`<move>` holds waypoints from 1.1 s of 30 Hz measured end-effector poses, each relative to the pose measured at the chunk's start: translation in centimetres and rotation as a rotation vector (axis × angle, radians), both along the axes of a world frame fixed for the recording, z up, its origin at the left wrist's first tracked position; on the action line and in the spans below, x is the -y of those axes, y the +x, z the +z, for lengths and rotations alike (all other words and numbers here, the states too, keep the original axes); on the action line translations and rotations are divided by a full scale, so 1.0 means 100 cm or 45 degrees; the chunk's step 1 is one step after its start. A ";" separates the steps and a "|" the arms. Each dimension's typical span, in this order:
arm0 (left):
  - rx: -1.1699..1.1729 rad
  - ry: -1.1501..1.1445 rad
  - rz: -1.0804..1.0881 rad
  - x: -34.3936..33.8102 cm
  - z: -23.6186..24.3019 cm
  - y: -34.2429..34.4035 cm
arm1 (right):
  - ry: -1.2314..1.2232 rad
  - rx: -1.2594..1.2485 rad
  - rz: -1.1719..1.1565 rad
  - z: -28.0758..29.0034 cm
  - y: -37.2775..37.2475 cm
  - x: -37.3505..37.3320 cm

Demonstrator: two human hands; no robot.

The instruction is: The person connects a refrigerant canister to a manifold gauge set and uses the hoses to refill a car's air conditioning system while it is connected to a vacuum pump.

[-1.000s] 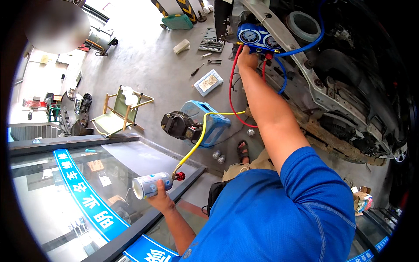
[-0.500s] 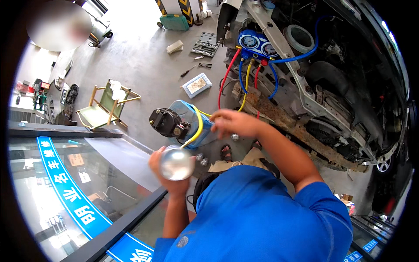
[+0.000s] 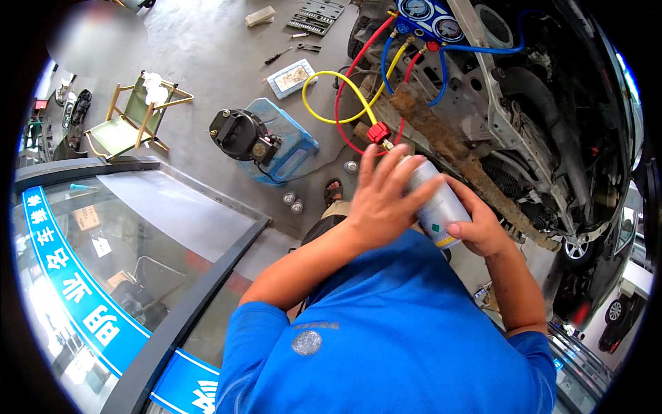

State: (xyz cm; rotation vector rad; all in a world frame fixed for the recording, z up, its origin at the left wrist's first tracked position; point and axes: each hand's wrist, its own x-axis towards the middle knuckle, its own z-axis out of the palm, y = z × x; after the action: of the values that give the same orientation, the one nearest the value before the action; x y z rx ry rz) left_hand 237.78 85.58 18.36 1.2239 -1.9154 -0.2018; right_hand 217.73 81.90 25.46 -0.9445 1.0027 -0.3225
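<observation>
Nearest, past the blue shirt, the right hand grips a silver can around its right side, near the base, just ahead of the body. The left hand has its fingers spread at the can's top end; whether they touch it, I cannot tell. Beyond, a red valve tops the can, joined to a yellow hose. Farther left stands a black pump by a blue crate; far right, blue gauges sit at the car's open front.

Smooth metal can, rough rusted crossbeam
</observation>
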 end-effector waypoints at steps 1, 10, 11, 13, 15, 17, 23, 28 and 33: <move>-0.213 0.058 0.065 -0.005 -0.006 0.005 | 0.039 0.085 -0.051 0.000 -0.003 -0.001; -0.856 0.680 -0.490 0.030 -0.021 0.002 | 0.278 0.664 -0.135 -0.023 -0.040 -0.016; -0.792 0.776 -0.520 0.034 -0.018 -0.002 | 0.293 0.693 -0.130 -0.027 -0.049 -0.018; -0.649 0.954 -0.582 0.043 -0.012 -0.012 | 0.305 0.753 -0.122 -0.033 -0.071 -0.018; -0.473 1.213 -0.516 0.042 0.003 -0.030 | 0.315 0.795 -0.119 -0.039 -0.094 -0.023; -0.342 1.235 -0.522 0.048 0.009 -0.052 | 0.357 0.825 -0.166 -0.040 -0.117 -0.027; -0.151 1.390 -0.479 0.049 0.026 -0.114 | 0.317 0.919 -0.201 -0.064 -0.177 -0.043; -0.067 1.449 -0.436 0.044 0.025 -0.152 | 0.306 0.952 -0.223 -0.065 -0.212 -0.052; -0.010 1.494 -0.408 0.036 0.040 -0.176 | 0.296 0.919 -0.180 -0.061 -0.234 -0.058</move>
State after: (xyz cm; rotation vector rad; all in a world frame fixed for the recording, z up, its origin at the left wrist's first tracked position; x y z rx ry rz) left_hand 220.19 81.99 22.33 1.5544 -1.9740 -1.6638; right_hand 194.37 87.65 19.37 -0.4791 0.4253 -0.5996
